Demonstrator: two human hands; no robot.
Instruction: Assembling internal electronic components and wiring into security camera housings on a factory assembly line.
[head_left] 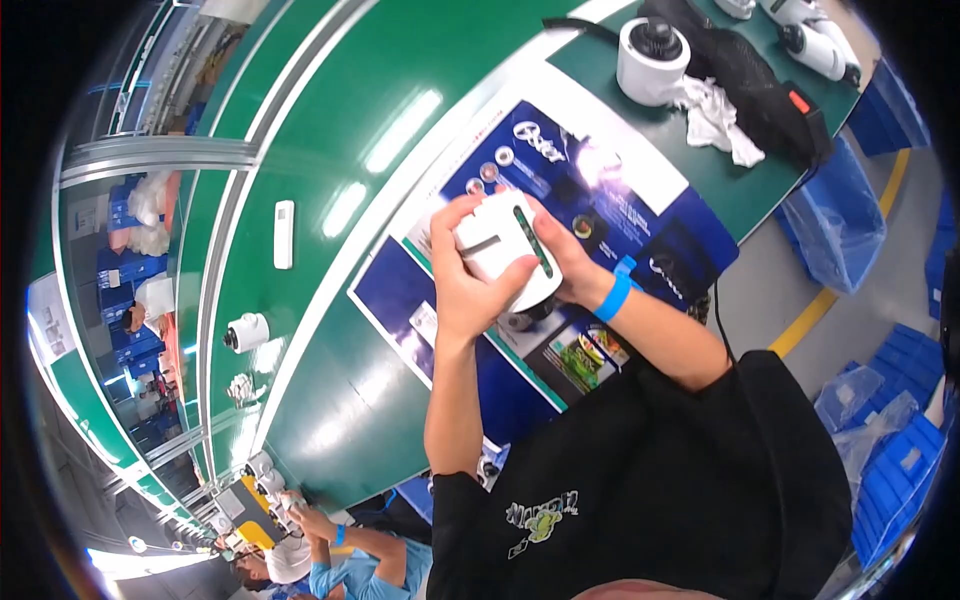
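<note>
A white rounded plastic housing (497, 262) with a long dark green slot and a short grey slot is held between my two hands above a flat blue printed cardboard sheet (632, 220). My left hand (462, 285) wraps its left side, the thumb pressed on the top face. On the opposite side my right hand (566, 255) grips the edge near the green slot, a blue band (615, 297) around that wrist. A dark round part (530, 316) shows just under the housing; whether it belongs to it, I cannot tell.
On the green bench at far right stand a white camera (652, 65), a crumpled white cloth (715, 120) and a black bag (745, 85). Blue bins (835, 215) line the floor at right. A white camera (246, 332) sits at left. A co-worker's hands (318, 522) are at lower left.
</note>
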